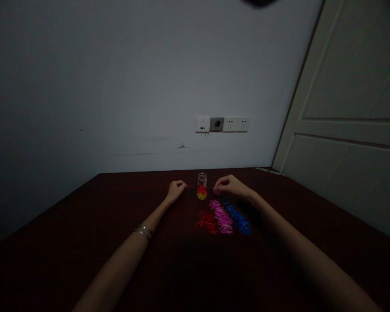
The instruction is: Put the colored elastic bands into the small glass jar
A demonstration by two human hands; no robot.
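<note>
A clear glass jar (202,186) stands upright on the table between my two hands, with yellow pieces at its bottom and red ones above. Its mouth looks uncovered. My right hand (230,185) grips a small round pink lid (216,191) just right of the jar. To the jar's left, my left hand (176,189) rests on the table with its fingers curled in; nothing shows in them. Nearer to me lie loose small pieces in groups: a red pile (208,223), a pink strip (222,216) and a blue strip (238,218).
The dark reddish table (133,186) meets a pale wall (133,86) at its far edge. Sockets and a switch panel (235,124) sit on the wall above the jar. A light panelled door (351,95) stands at the right.
</note>
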